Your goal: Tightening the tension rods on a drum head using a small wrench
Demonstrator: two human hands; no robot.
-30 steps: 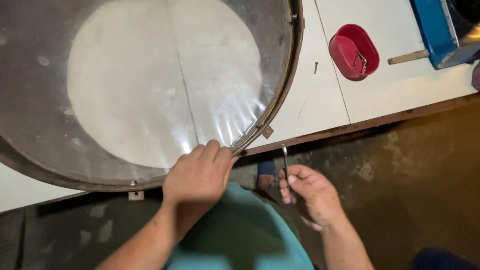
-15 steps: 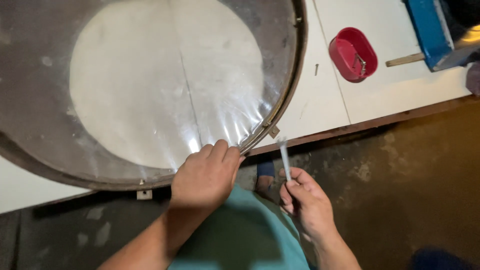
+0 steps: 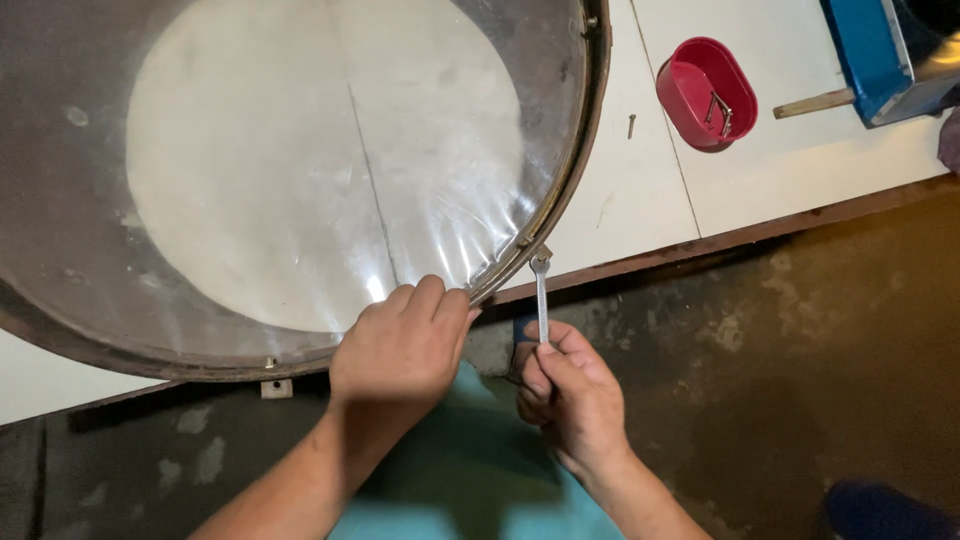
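Note:
A large round drum [image 3: 300, 180] with a clear plastic head and a metal hoop lies flat on a white table [image 3: 640, 190]. My left hand [image 3: 405, 345] presses down on the hoop at the drum's near edge, fingers curled over the rim. My right hand [image 3: 570, 390] grips a small silver wrench [image 3: 541, 290] upright, its head set on a tension lug [image 3: 535, 250] at the hoop's lower right. The plastic head is wrinkled near that lug.
A red oval container [image 3: 705, 92] holding a small metal part stands on the table to the right. A blue box [image 3: 880, 55] with a wooden handle [image 3: 812, 103] sits at the far right. A loose screw [image 3: 631, 125] lies by the drum. Dark floor lies below.
My right hand has raised the wrench from below the table edge up onto the lug at the hoop. My left hand has stayed on the rim.

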